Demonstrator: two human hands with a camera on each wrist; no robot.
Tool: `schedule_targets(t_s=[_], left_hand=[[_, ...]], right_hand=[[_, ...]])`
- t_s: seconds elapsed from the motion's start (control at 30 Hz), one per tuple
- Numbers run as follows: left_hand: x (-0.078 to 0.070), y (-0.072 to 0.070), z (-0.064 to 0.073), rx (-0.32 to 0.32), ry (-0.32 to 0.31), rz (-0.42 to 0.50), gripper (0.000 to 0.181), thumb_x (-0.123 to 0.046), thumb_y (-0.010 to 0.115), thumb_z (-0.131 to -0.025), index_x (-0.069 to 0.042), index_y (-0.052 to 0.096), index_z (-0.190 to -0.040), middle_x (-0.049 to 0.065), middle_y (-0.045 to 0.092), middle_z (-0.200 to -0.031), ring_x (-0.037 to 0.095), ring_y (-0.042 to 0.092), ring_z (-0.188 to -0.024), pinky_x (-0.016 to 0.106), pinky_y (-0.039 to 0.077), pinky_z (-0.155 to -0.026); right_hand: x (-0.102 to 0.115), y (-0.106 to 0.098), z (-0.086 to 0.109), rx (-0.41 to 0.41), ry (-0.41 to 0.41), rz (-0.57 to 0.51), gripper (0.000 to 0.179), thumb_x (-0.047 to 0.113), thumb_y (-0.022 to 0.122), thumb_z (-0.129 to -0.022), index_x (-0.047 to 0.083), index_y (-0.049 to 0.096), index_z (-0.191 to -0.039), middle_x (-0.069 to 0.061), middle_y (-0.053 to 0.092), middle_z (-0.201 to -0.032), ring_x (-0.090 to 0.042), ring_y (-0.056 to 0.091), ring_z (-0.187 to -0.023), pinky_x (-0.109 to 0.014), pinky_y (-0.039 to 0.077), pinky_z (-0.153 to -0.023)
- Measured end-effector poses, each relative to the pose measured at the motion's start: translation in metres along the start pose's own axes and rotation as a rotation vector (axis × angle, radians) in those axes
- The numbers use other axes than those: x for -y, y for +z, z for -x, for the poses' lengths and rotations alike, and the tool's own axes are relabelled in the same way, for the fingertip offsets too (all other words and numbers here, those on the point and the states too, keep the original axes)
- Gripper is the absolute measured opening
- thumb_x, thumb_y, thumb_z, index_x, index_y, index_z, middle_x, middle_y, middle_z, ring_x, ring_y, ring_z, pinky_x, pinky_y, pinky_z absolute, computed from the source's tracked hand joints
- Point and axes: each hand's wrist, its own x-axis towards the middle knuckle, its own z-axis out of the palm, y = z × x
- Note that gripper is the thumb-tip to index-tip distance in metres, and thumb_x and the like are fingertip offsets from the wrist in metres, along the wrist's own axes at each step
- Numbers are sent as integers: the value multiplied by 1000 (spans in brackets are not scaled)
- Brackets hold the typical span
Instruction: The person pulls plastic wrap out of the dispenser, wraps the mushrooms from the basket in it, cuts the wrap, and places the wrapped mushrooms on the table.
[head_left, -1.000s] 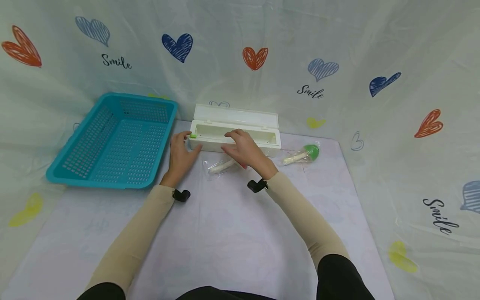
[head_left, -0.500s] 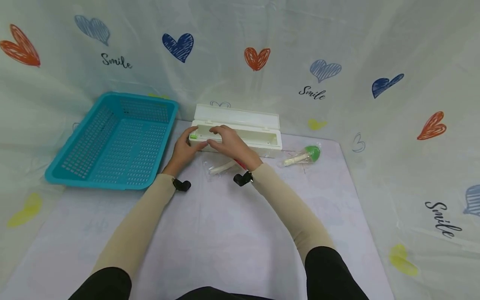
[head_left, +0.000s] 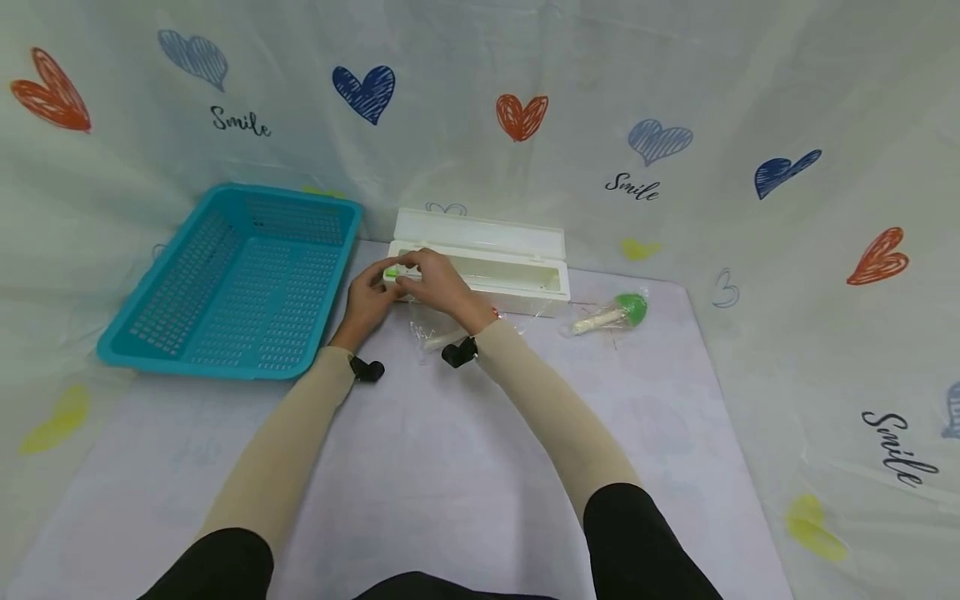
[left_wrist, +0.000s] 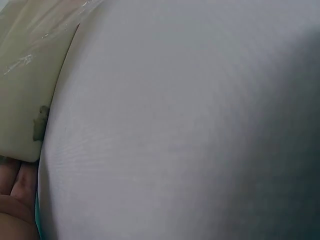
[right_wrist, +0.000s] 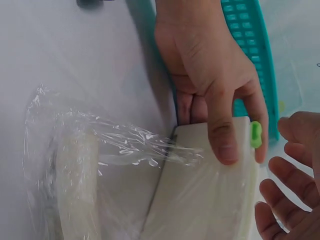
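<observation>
A long white box (head_left: 525, 298) stands near the back of the table with its lid (head_left: 480, 232) raised. My left hand (head_left: 367, 304) grips its left end; in the right wrist view the thumb (right_wrist: 224, 135) lies across the front wall. A small green tab (right_wrist: 256, 135) sits at that end's upper edge. My right hand (head_left: 442, 287) reaches over the same end, its loosely bent fingers (right_wrist: 290, 180) apart from the tab. In front of the box lies a pale stick (right_wrist: 77, 185) in clear plastic, its red part mostly behind my right wrist.
At the left stands a blue perforated basket (head_left: 217, 371). Right of the box lies another plastic-wrapped piece with a green rounded head (head_left: 632, 308) and pale handle. Behind the table hangs a sheet (head_left: 450, 150) printed with hearts.
My right hand has moved left along the box, from above its middle to the left end beside my left hand. The left hand keeps to the box's end, and the box stays in place.
</observation>
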Motion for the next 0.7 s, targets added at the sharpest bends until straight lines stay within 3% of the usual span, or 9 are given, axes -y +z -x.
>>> schedule_targets(t_s=[0.1, 0.17, 0.33, 0.43, 0.53, 0.7], left_hand=[[-3, 1, 1, -7, 13, 1, 52, 3, 72, -92, 0, 58, -142, 21, 53, -152, 32, 45, -146, 12, 47, -85], [-10, 3, 3, -4, 11, 3, 51, 4, 71, -93, 3, 57, -141, 23, 54, -150, 35, 47, -144, 16, 47, -89], [-32, 4, 13, 10, -4, -35, 50, 4, 70, -93, 5, 57, -141, 25, 54, -149, 37, 49, -142, 40, 49, -105], [-37, 3, 16, 13, 5, -34, 50, 4, 70, -93, 6, 57, -141, 25, 54, -149, 35, 47, -144, 50, 46, -109], [-37, 1, 16, 17, 13, -18, 50, 4, 70, -93, 6, 57, -141, 24, 54, -150, 34, 46, -145, 38, 51, -103], [-38, -2, 15, 26, 25, 11, 52, 3, 73, -92, 6, 56, -142, 24, 53, -150, 31, 56, -136, 17, 53, -84]], right_hand=[[0, 6, -5, -16, 14, -1, 37, 17, 63, -101, 3, 66, -135, -14, 68, -133, -24, 62, -123, -31, 51, -103], [0, 10, -7, -33, 40, 0, 33, 17, 63, -101, 3, 69, -131, -13, 70, -130, -24, 63, -122, -32, 52, -102], [-3, 18, -12, -83, 97, 25, 27, 24, 64, -103, 7, 76, -121, -8, 75, -122, -21, 67, -116, -31, 54, -97], [-2, 23, -15, -97, 96, 41, 27, 27, 65, -103, 10, 77, -120, -5, 76, -117, -18, 67, -109, -29, 54, -90], [-1, 26, -17, -103, 78, 60, 25, 26, 65, -103, 11, 78, -117, -3, 77, -112, -15, 67, -100, -27, 53, -83], [1, 21, -18, -90, 84, 112, 21, 23, 67, -102, 8, 80, -109, -6, 75, -107, -17, 66, -100, -30, 53, -89]])
